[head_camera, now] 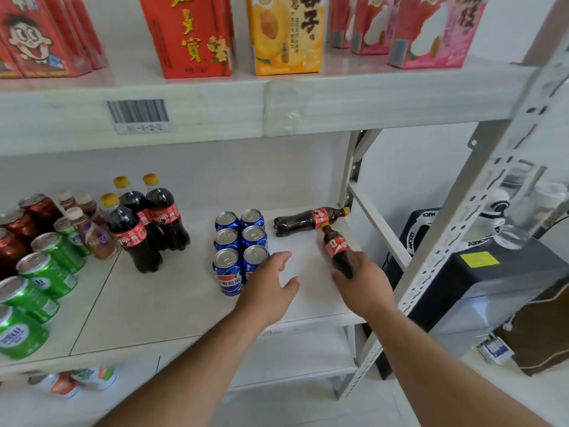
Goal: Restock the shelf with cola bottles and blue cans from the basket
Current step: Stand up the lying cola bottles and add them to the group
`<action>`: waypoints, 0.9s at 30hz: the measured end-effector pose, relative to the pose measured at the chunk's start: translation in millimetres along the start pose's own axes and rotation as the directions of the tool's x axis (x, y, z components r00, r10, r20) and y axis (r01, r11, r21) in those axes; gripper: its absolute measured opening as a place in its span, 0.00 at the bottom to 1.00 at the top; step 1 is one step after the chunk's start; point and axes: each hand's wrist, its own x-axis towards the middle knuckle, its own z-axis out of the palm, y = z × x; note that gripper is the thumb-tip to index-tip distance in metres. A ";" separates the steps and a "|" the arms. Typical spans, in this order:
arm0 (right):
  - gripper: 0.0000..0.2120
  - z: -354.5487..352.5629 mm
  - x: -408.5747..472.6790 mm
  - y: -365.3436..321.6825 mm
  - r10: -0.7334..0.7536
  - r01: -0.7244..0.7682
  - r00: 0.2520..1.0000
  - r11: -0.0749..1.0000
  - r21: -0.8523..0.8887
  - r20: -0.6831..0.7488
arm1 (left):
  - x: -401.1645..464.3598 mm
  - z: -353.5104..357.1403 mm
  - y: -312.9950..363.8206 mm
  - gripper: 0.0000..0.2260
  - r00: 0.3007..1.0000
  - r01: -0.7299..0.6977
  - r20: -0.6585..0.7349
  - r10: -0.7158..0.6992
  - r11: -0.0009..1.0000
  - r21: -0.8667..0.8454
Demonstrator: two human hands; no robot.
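On the white middle shelf [172, 303] three cola bottles [147, 223] with yellow caps stand upright at left of centre. Several blue cans [238, 241] stand in two rows at the middle. My left hand [271, 285] hovers open beside the front cans, fingers spread, holding nothing. My right hand [360, 285] grips the base of a cola bottle [335, 246] lying tilted, neck pointing to the back. Another cola bottle [308, 220] lies on its side at the back right of the shelf, its cap near the held bottle's cap. The basket is out of view.
Green cans [40, 282], red cans [18, 226] and small brown bottles [89, 229] fill the shelf's left. Drink cartons [187, 35] stand on the upper shelf. A perforated metal upright [455, 241] rises at right, with a black box [492, 278] beyond it.
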 end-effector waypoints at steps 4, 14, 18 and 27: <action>0.21 -20.9 8.5 18.7 0.006 -0.006 1.000 1.000 0.016 0.008 | 12.4 14.4 25.4 0.27 0.999 0.012 -0.039 -0.011 1.000 0.023; 0.26 -22.5 24.5 31.5 0.010 -0.006 0.997 0.999 -0.050 0.070 | 45.0 24.4 52.1 0.30 0.999 0.020 -0.040 -0.013 0.982 0.189; 0.23 -13.5 44.5 32.6 0.036 -0.027 0.995 0.994 -0.104 0.088 | 87.9 20.6 52.5 0.31 1.000 0.005 -0.008 -0.003 0.958 0.288; 0.25 20.9 86.9 39.7 0.221 -0.183 0.959 0.961 -0.209 0.177 | 201.8 22.3 21.2 0.28 0.999 -0.015 0.042 -0.008 0.858 0.513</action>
